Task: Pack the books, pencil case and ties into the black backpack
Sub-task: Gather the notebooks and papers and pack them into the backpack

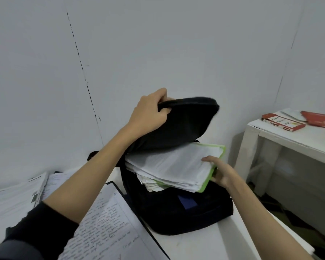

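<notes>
The black backpack point(176, 212) lies on the white table point(204, 244) with its top flap raised. My left hand point(150, 115) grips the carry handle of that flap and holds it up. A stack of white papers in a green-edged folder point(176, 166) sticks halfway out of the open bag. My right hand point(220, 171) grips the stack's near right corner, fingers on top and thumb under the green edge. An open handwritten notebook point(105, 222) lies on the table at the lower left. No pencil case or ties are visible.
More printed sheets and books point(17, 196) lie at the far left of the table. A second white table point(289, 137) stands at the right with a red-and-white book point(283, 122) and a red booklet point(319, 119). A grey wall is close behind the bag.
</notes>
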A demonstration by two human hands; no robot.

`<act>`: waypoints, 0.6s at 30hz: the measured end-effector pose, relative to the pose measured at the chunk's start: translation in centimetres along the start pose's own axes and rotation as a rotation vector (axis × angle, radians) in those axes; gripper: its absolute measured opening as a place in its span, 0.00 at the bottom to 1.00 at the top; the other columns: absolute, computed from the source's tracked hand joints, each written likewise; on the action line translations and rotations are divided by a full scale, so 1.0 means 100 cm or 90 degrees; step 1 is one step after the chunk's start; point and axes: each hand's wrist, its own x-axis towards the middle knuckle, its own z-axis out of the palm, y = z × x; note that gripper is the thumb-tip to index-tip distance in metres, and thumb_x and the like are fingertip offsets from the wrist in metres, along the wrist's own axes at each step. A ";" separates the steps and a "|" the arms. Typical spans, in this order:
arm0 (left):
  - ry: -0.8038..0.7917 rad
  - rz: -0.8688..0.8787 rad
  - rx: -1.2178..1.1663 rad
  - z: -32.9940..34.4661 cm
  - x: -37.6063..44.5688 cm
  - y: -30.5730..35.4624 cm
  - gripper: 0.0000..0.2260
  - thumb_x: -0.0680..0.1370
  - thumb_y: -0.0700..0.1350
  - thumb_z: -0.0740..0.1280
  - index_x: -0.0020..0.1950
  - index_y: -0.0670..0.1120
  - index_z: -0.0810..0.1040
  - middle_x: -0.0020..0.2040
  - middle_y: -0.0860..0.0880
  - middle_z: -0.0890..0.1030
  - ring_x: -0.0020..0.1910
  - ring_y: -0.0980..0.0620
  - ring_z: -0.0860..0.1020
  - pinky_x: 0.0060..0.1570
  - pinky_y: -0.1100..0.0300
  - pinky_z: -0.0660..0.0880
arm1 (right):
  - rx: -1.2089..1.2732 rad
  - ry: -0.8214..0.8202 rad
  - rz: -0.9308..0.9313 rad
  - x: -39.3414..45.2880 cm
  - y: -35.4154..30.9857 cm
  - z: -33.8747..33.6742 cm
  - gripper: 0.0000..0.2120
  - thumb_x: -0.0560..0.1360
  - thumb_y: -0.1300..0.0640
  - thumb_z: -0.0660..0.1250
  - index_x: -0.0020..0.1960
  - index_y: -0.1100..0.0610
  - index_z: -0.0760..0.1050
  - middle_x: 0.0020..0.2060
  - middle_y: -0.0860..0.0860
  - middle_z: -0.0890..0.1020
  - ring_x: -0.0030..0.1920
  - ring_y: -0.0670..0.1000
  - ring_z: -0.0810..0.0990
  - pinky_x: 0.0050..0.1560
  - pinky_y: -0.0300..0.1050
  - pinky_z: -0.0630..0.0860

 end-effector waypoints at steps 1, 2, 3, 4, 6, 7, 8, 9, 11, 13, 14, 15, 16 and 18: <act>0.002 -0.005 -0.018 0.001 0.000 -0.001 0.11 0.73 0.37 0.63 0.37 0.47 0.63 0.46 0.59 0.82 0.49 0.53 0.79 0.50 0.49 0.76 | 0.009 -0.038 0.030 -0.002 0.001 0.002 0.09 0.71 0.66 0.69 0.50 0.60 0.75 0.45 0.55 0.80 0.42 0.54 0.81 0.32 0.47 0.80; 0.006 -0.013 -0.030 0.002 0.000 -0.002 0.10 0.73 0.37 0.63 0.37 0.47 0.63 0.45 0.60 0.82 0.51 0.54 0.79 0.51 0.48 0.76 | 0.013 -0.066 0.051 -0.004 0.002 0.004 0.08 0.71 0.67 0.68 0.50 0.60 0.75 0.45 0.55 0.80 0.40 0.54 0.83 0.28 0.46 0.80; 0.013 -0.024 -0.035 0.002 0.000 -0.003 0.09 0.72 0.37 0.62 0.37 0.47 0.64 0.44 0.58 0.82 0.50 0.53 0.80 0.50 0.48 0.76 | 0.025 -0.077 0.059 -0.004 0.004 0.006 0.08 0.72 0.69 0.66 0.49 0.60 0.75 0.45 0.56 0.80 0.37 0.54 0.84 0.27 0.46 0.80; 0.023 -0.038 -0.033 0.002 0.000 -0.004 0.10 0.72 0.37 0.62 0.36 0.48 0.64 0.41 0.54 0.81 0.47 0.51 0.79 0.48 0.49 0.76 | 0.044 -0.084 0.060 -0.005 0.006 0.008 0.08 0.73 0.71 0.64 0.49 0.62 0.74 0.45 0.56 0.80 0.36 0.55 0.84 0.26 0.47 0.80; 0.054 -0.063 -0.021 -0.001 0.001 -0.005 0.11 0.73 0.37 0.63 0.36 0.48 0.64 0.35 0.46 0.76 0.38 0.47 0.75 0.39 0.57 0.72 | 0.090 -0.072 0.053 -0.006 0.012 0.011 0.08 0.74 0.74 0.61 0.47 0.63 0.73 0.43 0.58 0.79 0.38 0.57 0.81 0.24 0.47 0.79; 0.073 -0.071 -0.022 -0.005 0.002 -0.005 0.11 0.74 0.36 0.63 0.36 0.47 0.64 0.33 0.46 0.72 0.35 0.48 0.71 0.34 0.62 0.68 | 0.118 -0.058 0.045 -0.006 0.015 0.011 0.08 0.74 0.74 0.60 0.47 0.64 0.72 0.43 0.58 0.78 0.40 0.57 0.80 0.23 0.48 0.78; 0.093 -0.079 -0.027 -0.010 0.003 -0.005 0.11 0.74 0.36 0.63 0.37 0.46 0.64 0.32 0.48 0.70 0.33 0.50 0.69 0.32 0.64 0.64 | 0.146 -0.048 0.038 -0.008 0.017 0.011 0.09 0.74 0.75 0.60 0.49 0.64 0.72 0.43 0.58 0.77 0.41 0.58 0.79 0.22 0.48 0.78; 0.119 -0.089 -0.034 -0.017 0.005 -0.006 0.11 0.74 0.37 0.64 0.37 0.46 0.64 0.31 0.48 0.70 0.32 0.52 0.68 0.31 0.65 0.63 | 0.165 -0.034 0.030 -0.007 0.020 0.011 0.10 0.74 0.75 0.60 0.51 0.65 0.71 0.44 0.58 0.77 0.41 0.58 0.78 0.22 0.48 0.78; 0.169 -0.109 -0.055 -0.028 0.009 -0.009 0.12 0.74 0.38 0.64 0.36 0.48 0.63 0.32 0.47 0.70 0.32 0.52 0.68 0.31 0.65 0.63 | 0.191 -0.018 0.018 -0.004 0.024 0.012 0.09 0.74 0.74 0.60 0.51 0.65 0.71 0.46 0.58 0.78 0.42 0.58 0.78 0.21 0.47 0.77; 0.193 -0.126 -0.080 -0.031 0.011 -0.011 0.13 0.74 0.38 0.65 0.35 0.48 0.63 0.33 0.45 0.71 0.33 0.51 0.69 0.32 0.64 0.64 | 0.199 -0.007 0.023 -0.001 0.029 0.022 0.07 0.74 0.73 0.61 0.49 0.65 0.72 0.49 0.59 0.78 0.42 0.58 0.79 0.23 0.49 0.78; 0.195 -0.131 -0.091 -0.030 0.011 -0.010 0.14 0.74 0.38 0.65 0.35 0.48 0.62 0.33 0.46 0.70 0.34 0.51 0.69 0.32 0.64 0.64 | 0.195 -0.003 0.025 0.000 0.032 0.030 0.08 0.74 0.73 0.61 0.51 0.65 0.72 0.51 0.60 0.78 0.43 0.58 0.79 0.25 0.50 0.80; 0.191 -0.134 -0.097 -0.026 0.010 -0.007 0.14 0.74 0.38 0.66 0.34 0.48 0.62 0.32 0.47 0.70 0.34 0.51 0.69 0.32 0.65 0.64 | 0.193 0.009 0.027 0.001 0.036 0.041 0.10 0.74 0.72 0.62 0.55 0.66 0.72 0.53 0.60 0.78 0.44 0.59 0.79 0.29 0.51 0.81; 0.185 -0.133 -0.100 -0.022 0.008 -0.004 0.14 0.74 0.38 0.66 0.34 0.48 0.62 0.31 0.48 0.69 0.33 0.51 0.69 0.32 0.65 0.64 | 0.197 0.018 0.026 0.003 0.042 0.054 0.13 0.75 0.72 0.63 0.59 0.66 0.70 0.53 0.60 0.79 0.46 0.59 0.79 0.34 0.54 0.81; 0.171 -0.122 -0.105 -0.016 0.005 0.000 0.14 0.74 0.38 0.66 0.34 0.48 0.63 0.32 0.48 0.71 0.34 0.51 0.70 0.32 0.65 0.65 | 0.212 0.042 0.037 0.003 0.053 0.082 0.15 0.75 0.71 0.63 0.61 0.63 0.68 0.50 0.59 0.78 0.48 0.60 0.77 0.43 0.57 0.78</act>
